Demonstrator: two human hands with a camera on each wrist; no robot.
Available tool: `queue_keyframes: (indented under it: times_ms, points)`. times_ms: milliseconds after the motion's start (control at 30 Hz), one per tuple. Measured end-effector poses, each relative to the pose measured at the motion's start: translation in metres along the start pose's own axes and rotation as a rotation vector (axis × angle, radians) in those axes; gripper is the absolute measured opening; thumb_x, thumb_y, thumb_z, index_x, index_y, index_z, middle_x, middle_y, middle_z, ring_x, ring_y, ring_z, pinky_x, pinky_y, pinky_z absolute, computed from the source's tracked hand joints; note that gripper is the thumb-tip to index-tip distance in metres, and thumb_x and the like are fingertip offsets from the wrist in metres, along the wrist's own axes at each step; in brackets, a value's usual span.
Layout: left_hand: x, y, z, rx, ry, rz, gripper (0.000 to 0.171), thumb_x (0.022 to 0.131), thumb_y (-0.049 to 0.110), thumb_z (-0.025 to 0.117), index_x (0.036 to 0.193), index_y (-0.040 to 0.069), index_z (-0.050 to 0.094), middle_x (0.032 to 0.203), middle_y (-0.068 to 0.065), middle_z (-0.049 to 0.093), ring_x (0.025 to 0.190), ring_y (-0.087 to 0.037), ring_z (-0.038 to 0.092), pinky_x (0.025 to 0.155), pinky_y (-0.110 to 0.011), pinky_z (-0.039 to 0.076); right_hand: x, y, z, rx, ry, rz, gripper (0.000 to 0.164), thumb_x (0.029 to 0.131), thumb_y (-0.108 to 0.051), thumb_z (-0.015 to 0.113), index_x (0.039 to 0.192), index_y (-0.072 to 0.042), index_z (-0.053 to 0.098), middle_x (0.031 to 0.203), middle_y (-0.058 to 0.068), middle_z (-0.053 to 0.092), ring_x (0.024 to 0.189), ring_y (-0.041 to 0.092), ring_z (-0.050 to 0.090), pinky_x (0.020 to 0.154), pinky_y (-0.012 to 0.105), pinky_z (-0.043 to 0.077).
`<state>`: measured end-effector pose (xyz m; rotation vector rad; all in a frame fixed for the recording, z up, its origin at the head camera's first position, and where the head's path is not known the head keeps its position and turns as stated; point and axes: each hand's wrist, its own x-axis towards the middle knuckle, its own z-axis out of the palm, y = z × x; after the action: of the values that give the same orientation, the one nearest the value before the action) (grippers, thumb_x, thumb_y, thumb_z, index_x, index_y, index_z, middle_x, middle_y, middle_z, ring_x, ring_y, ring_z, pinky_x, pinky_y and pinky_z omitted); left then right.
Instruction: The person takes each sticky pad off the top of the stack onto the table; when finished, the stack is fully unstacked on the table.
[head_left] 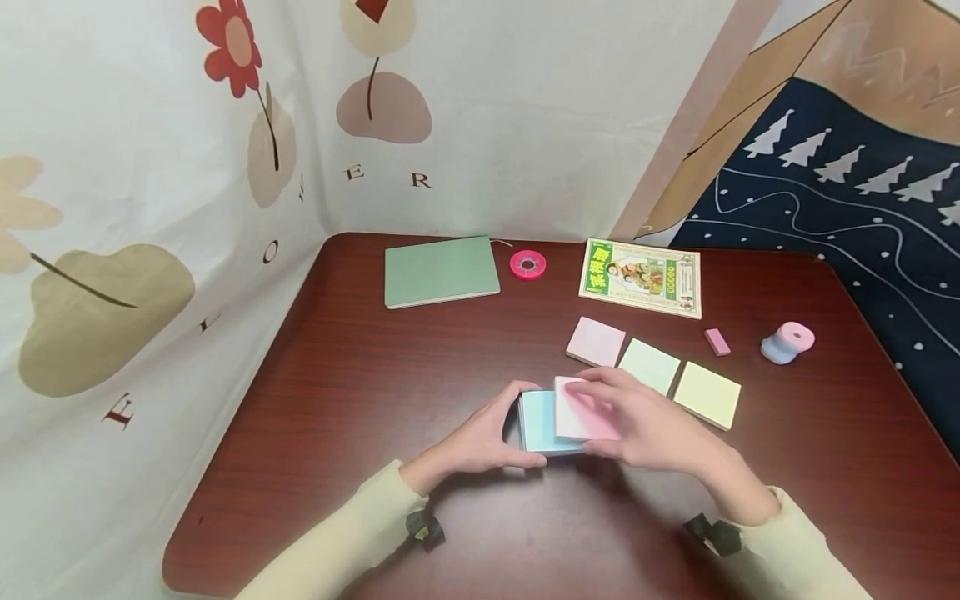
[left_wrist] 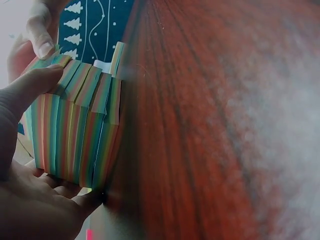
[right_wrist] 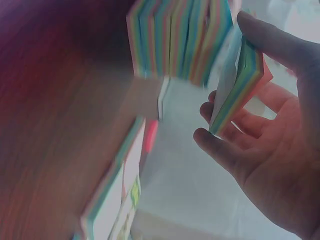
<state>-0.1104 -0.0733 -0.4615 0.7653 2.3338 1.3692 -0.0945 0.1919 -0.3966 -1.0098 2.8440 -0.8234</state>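
In the head view my left hand [head_left: 487, 435] grips a tall stack of sticky note pads [head_left: 537, 423] from its left side, thumb at the near edge and fingers at the far one. The top of the stack is pale blue. Striped layers of several pads [left_wrist: 75, 132] show in the left wrist view. My right hand [head_left: 651, 427] pinches one pink-topped sticky note pad [head_left: 573, 415] by its edges, over the right part of the stack. In the right wrist view this pad [right_wrist: 239, 85] is tilted and a gap parts it from the stack [right_wrist: 172, 42].
Pink [head_left: 596, 341], pale green [head_left: 651, 364] and yellow [head_left: 707, 394] pads lie in a slanting row. Beyond are a green notebook [head_left: 442, 272], a pink tape roll [head_left: 528, 265], a printed booklet [head_left: 641, 279], a pink eraser [head_left: 717, 342] and a pink-and-blue roll-shaped item [head_left: 787, 342].
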Motion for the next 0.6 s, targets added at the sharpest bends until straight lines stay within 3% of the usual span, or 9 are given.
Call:
queue_keyframes:
  times_ms: [200, 400, 600]
  points:
    - [0.0, 0.0, 0.0, -0.012, 0.0, 0.008, 0.082, 0.07, 0.03, 0.089, 0.135, 0.028, 0.04, 0.12, 0.009, 0.055, 0.108, -0.01, 0.052, 0.096, -0.036, 0.041, -0.035, 0.034, -0.024, -0.019, 0.114, 0.148, 0.071, 0.069, -0.023, 0.09, 0.132, -0.012, 0.06, 0.13, 0.009, 0.055, 0.108, 0.027, 0.055, 0.082, 0.046, 0.046]
    - [0.0, 0.0, 0.0, -0.011, -0.003, 0.007, 0.082, 0.07, 0.032, 0.089, 0.136, 0.029, 0.04, 0.122, 0.009, 0.055, 0.109, -0.01, 0.051, 0.097, -0.037, 0.04, -0.083, 0.083, -0.052, -0.075, 0.224, 0.305, 0.074, 0.065, -0.021, 0.092, 0.13, -0.007, 0.06, 0.123, 0.015, 0.06, 0.101, 0.028, 0.053, 0.077, 0.029, 0.037]
    - [0.0, 0.0, 0.001, -0.009, 0.0, 0.013, 0.082, 0.07, 0.03, 0.089, 0.136, 0.028, 0.04, 0.12, 0.008, 0.055, 0.108, -0.011, 0.052, 0.096, -0.036, 0.041, -0.123, 0.125, -0.072, -0.109, 0.168, 0.505, 0.083, 0.067, -0.024, 0.091, 0.136, 0.001, 0.052, 0.117, 0.028, 0.054, 0.089, 0.035, 0.048, 0.062, 0.037, 0.04]
